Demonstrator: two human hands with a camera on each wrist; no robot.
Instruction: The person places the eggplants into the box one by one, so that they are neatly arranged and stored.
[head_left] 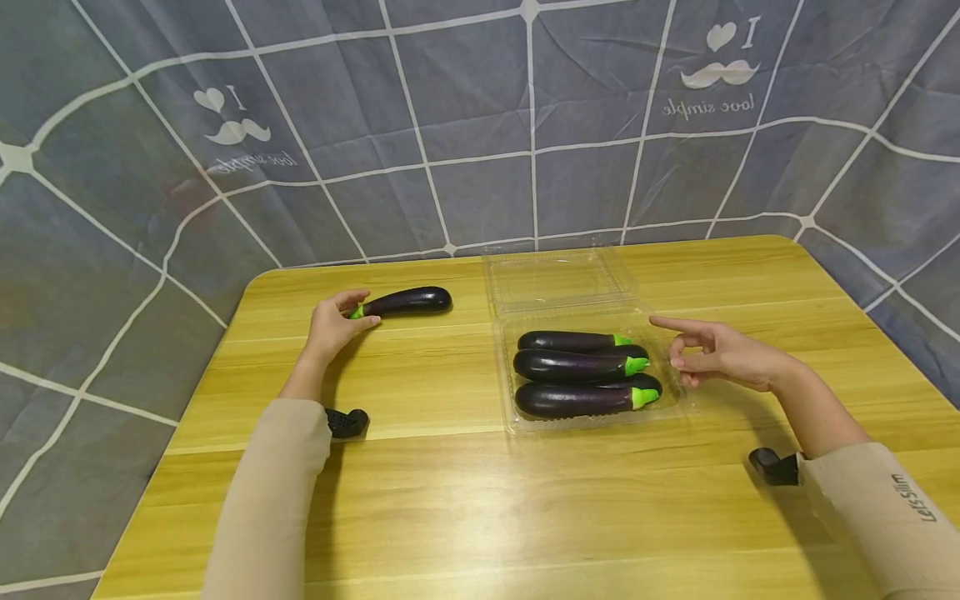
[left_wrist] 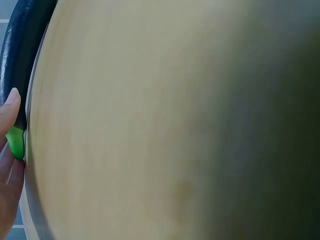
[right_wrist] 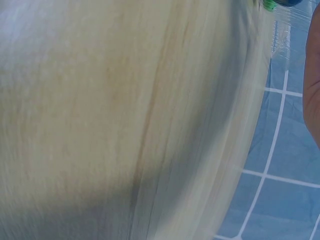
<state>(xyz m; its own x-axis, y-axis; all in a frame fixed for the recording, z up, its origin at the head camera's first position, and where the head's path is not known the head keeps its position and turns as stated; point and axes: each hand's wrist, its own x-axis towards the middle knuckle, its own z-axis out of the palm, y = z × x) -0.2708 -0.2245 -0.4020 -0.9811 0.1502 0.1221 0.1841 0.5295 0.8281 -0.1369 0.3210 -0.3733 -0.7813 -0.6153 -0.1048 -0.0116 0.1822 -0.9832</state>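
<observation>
A dark purple eggplant (head_left: 416,301) with a green stem end lies on the table at the back left. My left hand (head_left: 333,323) has its thumb and fingers on either side of that stem end; the left wrist view shows the thumb against the eggplant (left_wrist: 22,55). Several more eggplants (head_left: 566,365) lie side by side in a clear plastic clamshell box (head_left: 517,423), their green ends pointing right. At the box's right rim is my right hand (head_left: 716,354), index finger stretched out and the other fingers loosely bent, with nothing between them.
The box's clear lid (head_left: 558,279) lies folded back toward the rear edge of the wooden table (head_left: 442,508). Behind the table hangs a grey checked curtain (head_left: 480,125). Black wrist devices (head_left: 347,423) stick out from both sleeves, low over the tabletop.
</observation>
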